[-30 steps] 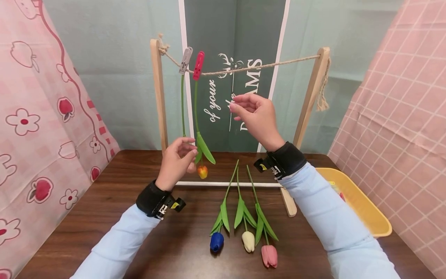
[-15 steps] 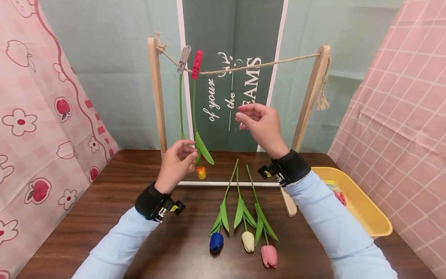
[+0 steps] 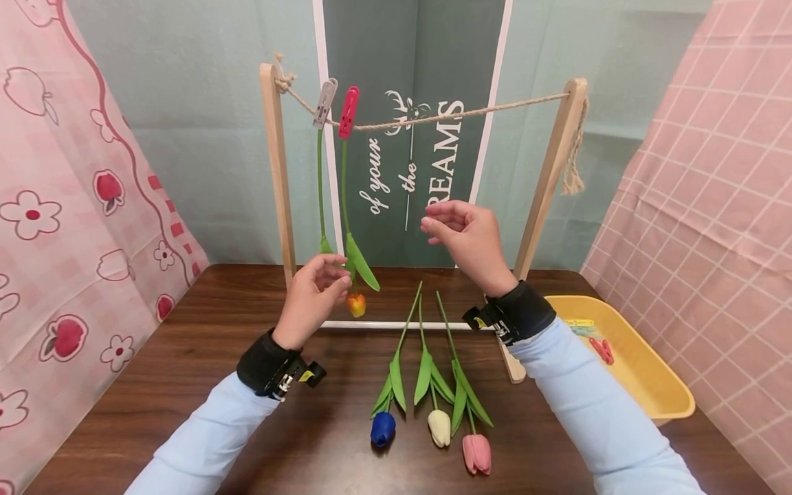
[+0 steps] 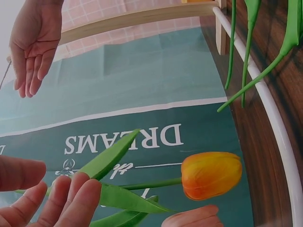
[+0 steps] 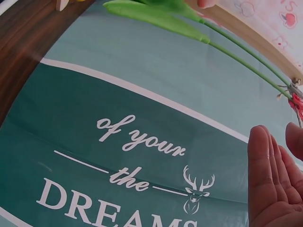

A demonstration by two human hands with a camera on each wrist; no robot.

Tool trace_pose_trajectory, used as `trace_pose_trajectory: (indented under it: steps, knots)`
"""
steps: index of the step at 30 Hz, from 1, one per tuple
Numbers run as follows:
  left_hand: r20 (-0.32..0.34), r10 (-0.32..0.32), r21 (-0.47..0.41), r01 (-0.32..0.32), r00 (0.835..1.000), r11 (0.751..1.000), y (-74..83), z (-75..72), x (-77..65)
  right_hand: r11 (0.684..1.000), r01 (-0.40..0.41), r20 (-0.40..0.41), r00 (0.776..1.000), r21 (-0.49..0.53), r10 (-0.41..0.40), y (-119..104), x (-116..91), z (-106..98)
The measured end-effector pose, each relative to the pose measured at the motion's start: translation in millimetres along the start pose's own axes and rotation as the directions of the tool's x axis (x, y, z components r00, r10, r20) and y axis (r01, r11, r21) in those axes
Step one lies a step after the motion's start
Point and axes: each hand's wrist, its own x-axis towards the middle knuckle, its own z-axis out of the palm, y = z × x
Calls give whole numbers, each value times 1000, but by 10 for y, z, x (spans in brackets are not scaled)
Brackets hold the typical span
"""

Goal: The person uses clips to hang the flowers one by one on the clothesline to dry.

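Two artificial tulips hang blooms down from a rope [image 3: 433, 121]. A grey clothespin [image 3: 324, 103] and a red clothespin [image 3: 348, 112] clip their stems. The orange-yellow tulip [image 3: 356, 304] hangs below the red one. My left hand [image 3: 312, 292] is beside the leaves, fingers loosely bent and apart from the thumb, holding nothing. It hides the other hanging bloom in the head view; a pinkish bloom [image 4: 194, 217] shows low in the left wrist view. Right of them, my right hand [image 3: 467, 240] hovers below the rope with relaxed fingers and nothing between them.
On the table lie a blue tulip [image 3: 383, 430], a cream tulip [image 3: 439, 427] and a pink tulip [image 3: 476, 454]. A yellow basin [image 3: 671, 395] with several clothespins stands right. Wooden posts [image 3: 276, 158] carry the rope; a white bar [image 3: 396, 325] runs low between them.
My right hand has sunk from near the rope and drifted slightly right. The left hand has lowered a little beside the tulips. More clothespins in the basin now show.
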Motion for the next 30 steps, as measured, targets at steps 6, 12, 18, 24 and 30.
trace_pose_trajectory:
  steps: [6, 12, 18, 24, 30]
  knots:
    - [13, -22, -37, 23, 1000, 999, 1, 1, -35, 1000, -11, 1, 1000, 7, 11, 31, -62, -8]
    - [23, -30, -16, 30, 999, 999, -5, 7, -63, 1000, -9, -4, 1000, 14, 9, 42, -136, -37]
    - [21, -13, 19, 13, 1000, 1000, -38, 6, -82, 999, -25, 2, 1000, -38, 25, 77, -226, -95]
    - [33, -35, 11, 35, 999, 999, -58, 13, -95, 997, -49, 1, 999, -67, 49, 134, -299, -150]
    - [33, -45, 8, 45, 998, 999, -85, 26, -126, 992, -92, 6, 996, -85, 93, 177, -382, -197]
